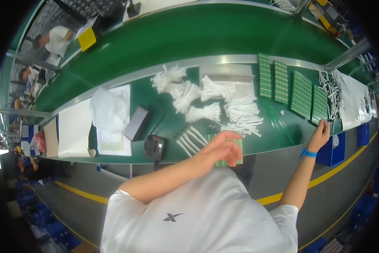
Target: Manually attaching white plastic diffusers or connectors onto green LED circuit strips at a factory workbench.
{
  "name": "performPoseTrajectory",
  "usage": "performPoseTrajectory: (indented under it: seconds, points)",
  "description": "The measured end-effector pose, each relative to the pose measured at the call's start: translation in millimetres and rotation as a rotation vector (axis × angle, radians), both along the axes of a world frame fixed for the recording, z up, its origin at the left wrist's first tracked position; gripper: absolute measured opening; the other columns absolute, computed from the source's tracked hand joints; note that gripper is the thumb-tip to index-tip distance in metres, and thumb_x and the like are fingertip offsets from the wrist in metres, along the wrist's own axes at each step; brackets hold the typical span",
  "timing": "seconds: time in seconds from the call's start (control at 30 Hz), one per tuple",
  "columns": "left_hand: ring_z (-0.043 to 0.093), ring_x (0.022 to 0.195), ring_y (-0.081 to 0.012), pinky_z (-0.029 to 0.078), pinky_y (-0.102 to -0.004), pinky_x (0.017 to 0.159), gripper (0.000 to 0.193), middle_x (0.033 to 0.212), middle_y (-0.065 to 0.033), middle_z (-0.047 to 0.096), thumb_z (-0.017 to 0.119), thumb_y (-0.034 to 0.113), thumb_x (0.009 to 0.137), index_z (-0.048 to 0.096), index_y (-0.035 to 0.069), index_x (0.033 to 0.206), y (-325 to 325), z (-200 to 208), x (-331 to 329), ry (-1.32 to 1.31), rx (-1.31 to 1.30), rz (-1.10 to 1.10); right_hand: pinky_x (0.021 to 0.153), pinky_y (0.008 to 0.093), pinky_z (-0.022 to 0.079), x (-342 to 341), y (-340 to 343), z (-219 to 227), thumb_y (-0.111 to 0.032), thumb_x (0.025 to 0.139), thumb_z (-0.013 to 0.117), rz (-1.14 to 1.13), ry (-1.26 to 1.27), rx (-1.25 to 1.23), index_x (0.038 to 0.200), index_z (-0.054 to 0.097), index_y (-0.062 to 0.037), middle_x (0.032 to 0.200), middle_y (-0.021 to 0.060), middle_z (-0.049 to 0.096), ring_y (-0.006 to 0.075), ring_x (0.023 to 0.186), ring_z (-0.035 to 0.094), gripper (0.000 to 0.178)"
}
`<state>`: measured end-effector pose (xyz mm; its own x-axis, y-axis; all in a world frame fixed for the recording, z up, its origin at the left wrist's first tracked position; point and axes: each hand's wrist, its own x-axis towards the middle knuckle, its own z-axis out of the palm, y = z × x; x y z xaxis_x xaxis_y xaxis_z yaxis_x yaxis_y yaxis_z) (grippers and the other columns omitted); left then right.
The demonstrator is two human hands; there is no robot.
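Note:
My left hand (224,148) is over the near edge of the bench, fingers apart, in front of a small green circuit board panel (238,152) that it partly hides. To its left, white cables lie side by side across another green panel (192,141). My right hand (320,135) reaches to the right, its fingers pinched together at the near end of a green circuit board panel (319,105); what they grip is hidden. Bundles of white cables (203,111) lie beyond my left hand. More green panels (301,93) are laid out beside the one at my right hand.
A black box (137,123) and a small black device (154,147) with a cord stand left of the cables. White plastic wrapping (110,107) covers papers farther left. A green conveyor belt (189,31) runs behind the bench. Blue bins (331,152) stand below its right side.

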<state>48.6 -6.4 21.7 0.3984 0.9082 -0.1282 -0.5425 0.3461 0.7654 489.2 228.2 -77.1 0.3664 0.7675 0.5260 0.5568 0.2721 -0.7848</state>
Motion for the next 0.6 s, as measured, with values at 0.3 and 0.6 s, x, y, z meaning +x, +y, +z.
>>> performPoseTrajectory:
  seconds: [0.3,0.6]
  points:
    - [0.057,0.101,-0.0181,0.045,-0.0349,0.093,0.048,0.111,-0.0099,0.06,0.057,0.009,0.096,0.042,0.005,0.141,-26,-6,-31,0.04,0.307,-0.019,0.057,0.031,0.04,-100,-277,-113,-0.009,0.093,0.061,0.306,-0.001,-0.868,0.075,0.057,0.0014,0.065,0.003,0.052,0.0112,0.063,0.044,0.021]
    - [0.059,0.098,-0.0189,0.048,-0.0355,0.09,0.042,0.109,-0.0106,0.061,0.062,0.007,0.091,0.052,0.002,0.132,-45,-15,-42,0.017,0.336,-0.047,0.055,0.0266,0.031,-114,-327,-167,-0.016,0.098,0.059,0.112,0.31,-0.856,0.068,0.047,-0.0046,0.063,-0.0046,0.042,0.0049,0.063,0.034,0.034]
